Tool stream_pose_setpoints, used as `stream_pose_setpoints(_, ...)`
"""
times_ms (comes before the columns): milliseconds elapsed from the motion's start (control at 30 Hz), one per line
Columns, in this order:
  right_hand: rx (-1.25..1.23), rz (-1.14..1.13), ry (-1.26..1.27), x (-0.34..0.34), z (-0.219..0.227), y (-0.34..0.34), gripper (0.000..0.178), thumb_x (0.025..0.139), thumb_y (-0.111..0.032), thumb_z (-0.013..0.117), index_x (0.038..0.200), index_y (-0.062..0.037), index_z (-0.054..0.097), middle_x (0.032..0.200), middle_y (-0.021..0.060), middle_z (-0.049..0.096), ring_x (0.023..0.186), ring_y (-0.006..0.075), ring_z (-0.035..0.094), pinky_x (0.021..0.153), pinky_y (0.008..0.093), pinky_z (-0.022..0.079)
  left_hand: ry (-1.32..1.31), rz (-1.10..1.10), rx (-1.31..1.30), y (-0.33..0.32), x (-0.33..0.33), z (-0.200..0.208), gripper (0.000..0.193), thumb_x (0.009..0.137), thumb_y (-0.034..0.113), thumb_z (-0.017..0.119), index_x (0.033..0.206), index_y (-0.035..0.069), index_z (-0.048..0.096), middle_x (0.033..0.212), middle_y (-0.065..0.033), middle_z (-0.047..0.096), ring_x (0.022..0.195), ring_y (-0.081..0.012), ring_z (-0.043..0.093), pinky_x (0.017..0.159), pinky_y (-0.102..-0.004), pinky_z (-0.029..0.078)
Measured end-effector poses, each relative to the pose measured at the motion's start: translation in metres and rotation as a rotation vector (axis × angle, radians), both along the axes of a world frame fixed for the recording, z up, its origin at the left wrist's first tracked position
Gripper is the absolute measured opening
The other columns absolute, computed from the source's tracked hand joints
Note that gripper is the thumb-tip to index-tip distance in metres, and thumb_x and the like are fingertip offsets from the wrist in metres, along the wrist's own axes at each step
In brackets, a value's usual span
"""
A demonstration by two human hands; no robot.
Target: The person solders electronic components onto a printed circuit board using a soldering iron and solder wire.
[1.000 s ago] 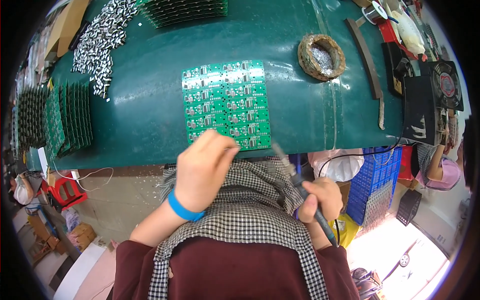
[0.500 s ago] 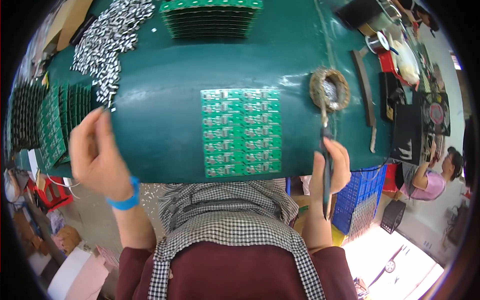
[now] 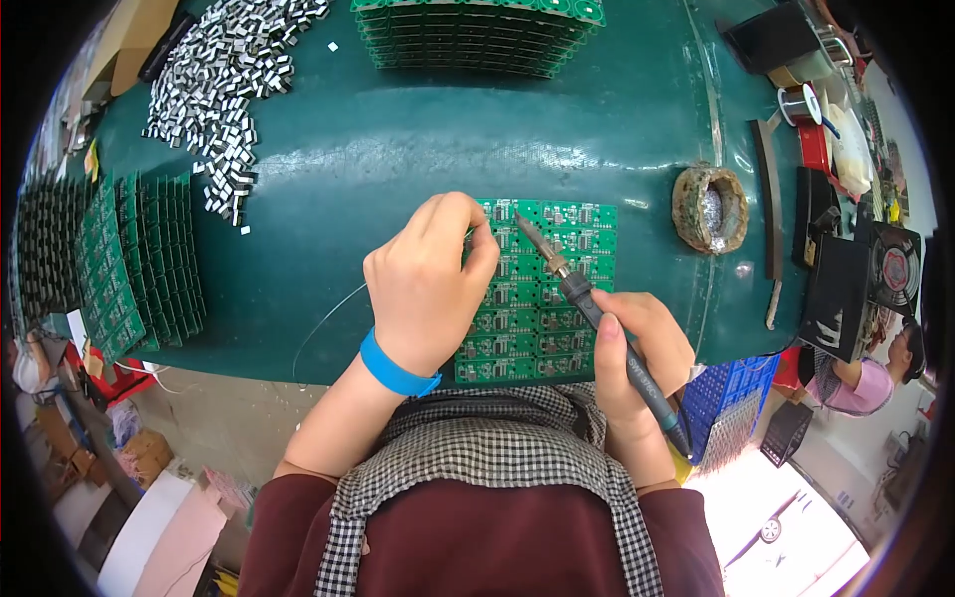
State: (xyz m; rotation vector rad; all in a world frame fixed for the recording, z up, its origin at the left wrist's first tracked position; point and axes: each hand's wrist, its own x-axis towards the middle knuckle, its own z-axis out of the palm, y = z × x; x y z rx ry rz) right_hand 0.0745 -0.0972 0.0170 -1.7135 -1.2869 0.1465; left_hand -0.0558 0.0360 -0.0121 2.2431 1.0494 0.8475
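A green circuit board panel (image 3: 577, 320) with rows of small parts lies flat on the table before me. My left hand (image 3: 433, 274), with a blue band at the wrist, is over its upper left part, thumb and forefinger pinched together. What they hold is hidden by the fingers. A thin wire (image 3: 328, 316) curves out from behind this hand toward the table's front edge; I cannot tell whether it is held. My right hand (image 3: 642, 353) grips a soldering iron (image 3: 579, 290) by its dark handle. The iron's tip points up and left, at the board's top row near my left fingertips.
Loose small metal parts (image 3: 224, 85) are heaped at the back left. Stacked green boards stand at the left (image 3: 159, 264) and at the back (image 3: 477, 40). A round, crusted pot (image 3: 710, 210) sits right of the panel. A solder spool (image 3: 799, 104) and a fan (image 3: 893, 269) are farther right.
My left hand has moved right, from beside the metal parts to over the board. The soldering iron has left the pot and swung left, its tip now at the board's top row.
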Motion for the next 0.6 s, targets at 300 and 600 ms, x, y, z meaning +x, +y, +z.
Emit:
stream_pose_setpoints(300,-0.021,0.011,-0.014,-0.0002,-0.0041,0.0047,0.013,0.073,0.000,0.067,0.086,0.0018,0.068,0.072,0.0119,0.066,0.060,0.0228,0.065,0.056,0.0299,0.052,0.008,0.009,0.031,0.0004,0.0028,-0.0063,0.015,0.073,0.002,0.065,0.078,0.007,0.053,0.077,-0.0050,0.060,0.056,-0.0254,0.059,0.048,-0.0342,0.047)
stream_pose_setpoints(600,-0.010,0.032,-0.025,-0.0043,-0.0056,0.0031,0.015,0.072,0.000,0.068,0.087,0.0012,0.066,0.074,0.0113,0.067,0.061,0.0228,0.065,0.055,0.0297,0.052,0.010,-0.004,0.025,-0.0006,0.0027,-0.0054,0.014,0.073,0.001,0.066,0.079,0.007,0.055,0.083,-0.0045,0.062,0.059,-0.0251,0.062,0.050,-0.0340,0.049)
